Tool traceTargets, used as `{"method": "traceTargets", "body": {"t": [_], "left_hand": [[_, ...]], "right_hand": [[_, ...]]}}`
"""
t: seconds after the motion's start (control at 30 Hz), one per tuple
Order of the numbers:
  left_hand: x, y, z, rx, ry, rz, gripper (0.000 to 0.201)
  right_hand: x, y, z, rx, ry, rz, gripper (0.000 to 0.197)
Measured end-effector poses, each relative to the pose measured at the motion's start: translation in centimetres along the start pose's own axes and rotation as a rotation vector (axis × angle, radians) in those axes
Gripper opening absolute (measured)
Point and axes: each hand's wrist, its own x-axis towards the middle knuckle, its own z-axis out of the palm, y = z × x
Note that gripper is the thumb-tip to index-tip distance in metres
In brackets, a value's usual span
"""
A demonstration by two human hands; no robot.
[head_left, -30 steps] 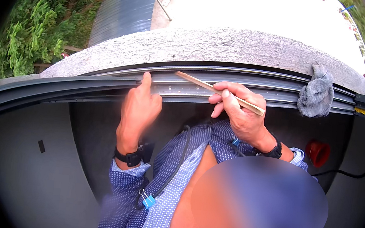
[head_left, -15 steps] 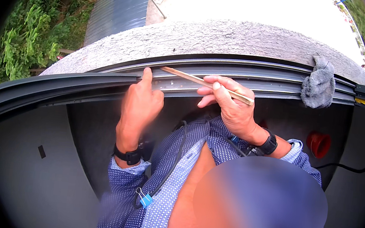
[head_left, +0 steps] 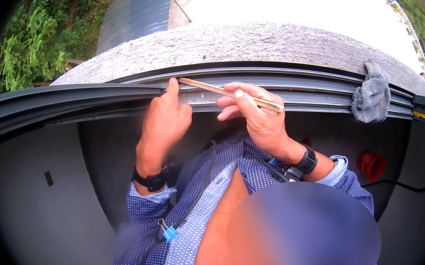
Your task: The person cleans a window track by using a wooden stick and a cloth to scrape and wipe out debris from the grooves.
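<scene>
A slim wooden stick [head_left: 204,85] is gripped in the right hand [head_left: 260,124], pinched between thumb and fingers, with its blunt end projecting past the knuckles and its far end angled leftward over the window track [head_left: 300,86]. The left hand [head_left: 166,120] is set apart from the right, its index finger extended at the track just beside the stick's far tip; its other fingers are folded, and whether anything is held within them cannot be told from this angle. A dark band is worn on each wrist, and the forearms are partly covered by the rolled sleeves of a blue dotted shirt [head_left: 143,223], to which a black cable is fastened by a blue binder clip [head_left: 169,233]. The left end of the track is overlapped by a dark grey sash frame [head_left: 71,98]. Toward the right, a crumpled grey cloth [head_left: 371,97] is draped across the rails, and below it a red bucket [head_left: 371,166] is seen. Beyond the track, a rough concrete ledge [head_left: 263,42] is bordered by a corrugated metal roof [head_left: 137,11], green trees [head_left: 29,51] and a brightly lit yard.
</scene>
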Motion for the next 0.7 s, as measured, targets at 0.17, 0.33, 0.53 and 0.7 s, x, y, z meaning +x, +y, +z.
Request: {"method": "traceTargets", "body": {"t": [0.17, 0.33, 0.53, 0.7], "left_hand": [[-0.3, 0.4, 0.0, 0.036, 0.026, 0.006, 0.066], [-1.3, 1.1, 0.2, 0.097, 0.105, 0.057, 0.063], [-0.6, 3.5, -1.0, 0.183, 0.231, 0.160, 0.062], [4.2, 5.8, -1.6, 0.097, 0.334, 0.305, 0.064]], "right_hand": [[0.2, -0.3, -0.4, 0.071, -0.028, 0.048, 0.033], [0.2, -0.7, -1.1, 0.111, -0.047, 0.052, 0.033], [1.2, -3.3, -1.7, 0.131, -0.026, -0.015, 0.034], [4.8, -6.3, -2.6, 0.070, -0.015, -0.258, 0.036]]}}
